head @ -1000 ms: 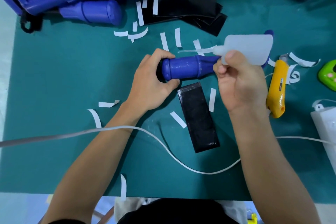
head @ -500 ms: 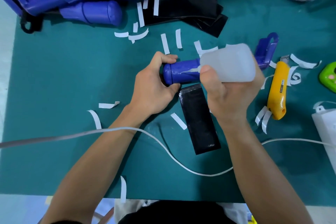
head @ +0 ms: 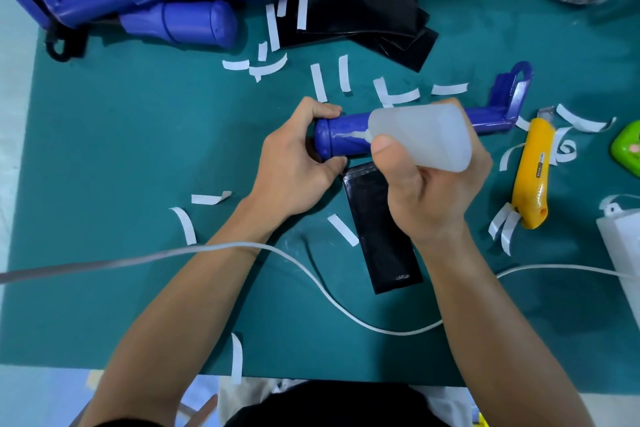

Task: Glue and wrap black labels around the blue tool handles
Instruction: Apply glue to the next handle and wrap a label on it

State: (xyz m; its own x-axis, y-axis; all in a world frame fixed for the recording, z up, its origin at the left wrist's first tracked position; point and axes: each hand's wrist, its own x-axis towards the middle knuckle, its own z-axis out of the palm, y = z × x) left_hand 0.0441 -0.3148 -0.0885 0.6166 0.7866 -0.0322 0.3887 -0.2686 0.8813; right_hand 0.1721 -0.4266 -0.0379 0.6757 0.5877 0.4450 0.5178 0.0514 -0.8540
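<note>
A blue tool handle [head: 341, 139] lies sideways at the middle of the green mat. My left hand [head: 294, 166] grips its rounded left end. My right hand [head: 429, 191] squeezes a translucent glue bottle [head: 422, 135] tipped left, its nozzle touching the handle, where a pale streak of glue shows. The tool's far end [head: 512, 97] sticks out to the right of the bottle. A black label [head: 384, 236] lies flat on the mat just below the handle, partly under my right hand.
More blue tools [head: 145, 0] are piled at the back left, beside a heap of black labels [head: 360, 17]. A yellow utility knife [head: 531, 170] lies to the right. White backing strips [head: 318, 81] litter the mat, and a white cable [head: 207, 250] crosses the front.
My right hand has tipped the glue bottle down and left onto the handle; the nozzle has moved along it toward the left end. My left hand has kept its grip.
</note>
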